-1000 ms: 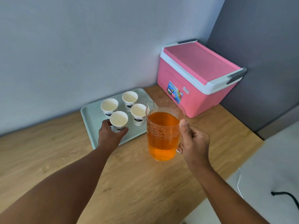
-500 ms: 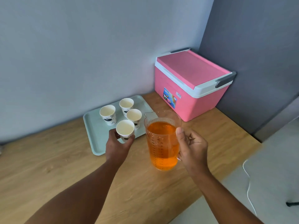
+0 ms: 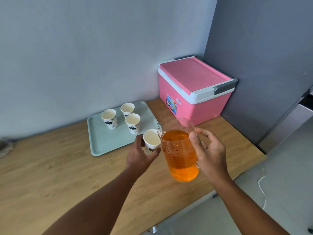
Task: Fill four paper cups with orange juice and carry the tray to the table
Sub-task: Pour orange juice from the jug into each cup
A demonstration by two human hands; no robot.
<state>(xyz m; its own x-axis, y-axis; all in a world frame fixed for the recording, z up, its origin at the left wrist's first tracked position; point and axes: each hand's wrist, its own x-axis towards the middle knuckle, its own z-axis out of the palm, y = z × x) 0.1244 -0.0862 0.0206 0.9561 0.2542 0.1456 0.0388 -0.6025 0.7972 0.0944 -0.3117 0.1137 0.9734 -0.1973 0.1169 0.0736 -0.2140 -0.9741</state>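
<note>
A wooden counter (image 3: 71, 175) runs under both hands. A pink cooler (image 3: 194, 92) stands at its far corner, beyond the right hand (image 3: 210, 155). A pale green tray (image 3: 105, 141) lies beyond and to the left of the left hand (image 3: 140, 156), with three empty paper cups (image 3: 132, 122) standing upright on it. The right hand grips a clear jug (image 3: 177, 150) of orange juice by its handle side, thumb against the wall, the jug held above the counter. The left hand curls round a fourth cup (image 3: 151, 139), empty, touching or just beside the jug's spout, near the tray's front edge.
</note>
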